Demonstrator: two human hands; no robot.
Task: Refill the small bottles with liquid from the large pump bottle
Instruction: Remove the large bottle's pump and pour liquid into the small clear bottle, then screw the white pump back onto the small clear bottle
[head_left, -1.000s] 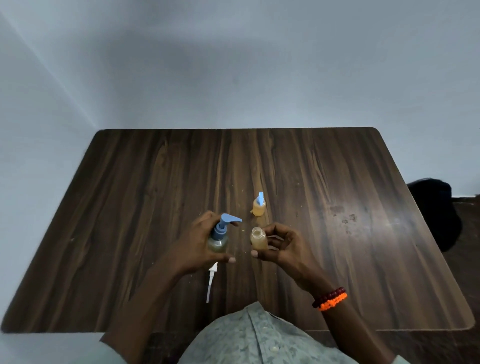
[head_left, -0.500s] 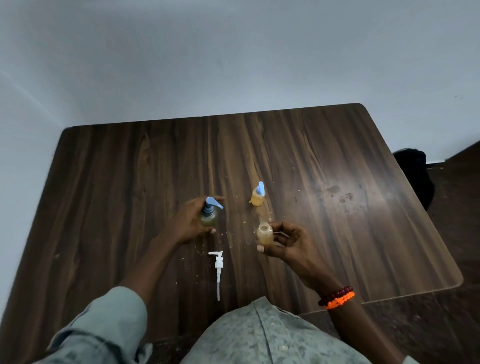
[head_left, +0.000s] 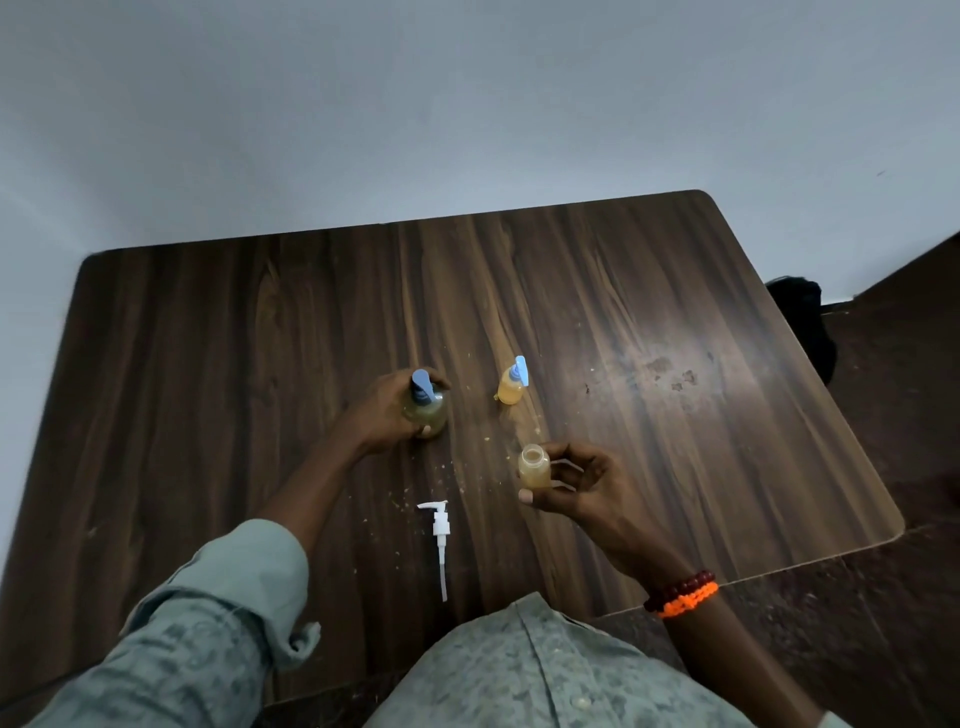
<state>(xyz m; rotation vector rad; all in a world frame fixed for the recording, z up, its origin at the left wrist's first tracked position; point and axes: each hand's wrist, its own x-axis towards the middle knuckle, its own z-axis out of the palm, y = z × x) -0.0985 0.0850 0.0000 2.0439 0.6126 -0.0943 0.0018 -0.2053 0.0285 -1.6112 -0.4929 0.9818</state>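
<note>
Nearest me, a white pump head (head_left: 439, 530) lies loose on the table (head_left: 675, 415). My right hand (head_left: 576, 488) pinches an uncapped small bottle (head_left: 534, 466), presumably for refilling; my left hand (head_left: 387, 415) wraps the large pump bottle (head_left: 425, 408), seemingly steadying it. Beyond stands a capped small bottle (head_left: 511, 387).

A single head-worn camera looks steeply down and forward from above the person's chest, taking in the whole wooden table (head_left: 649, 322), with the wall at twelve o'clock.
</note>
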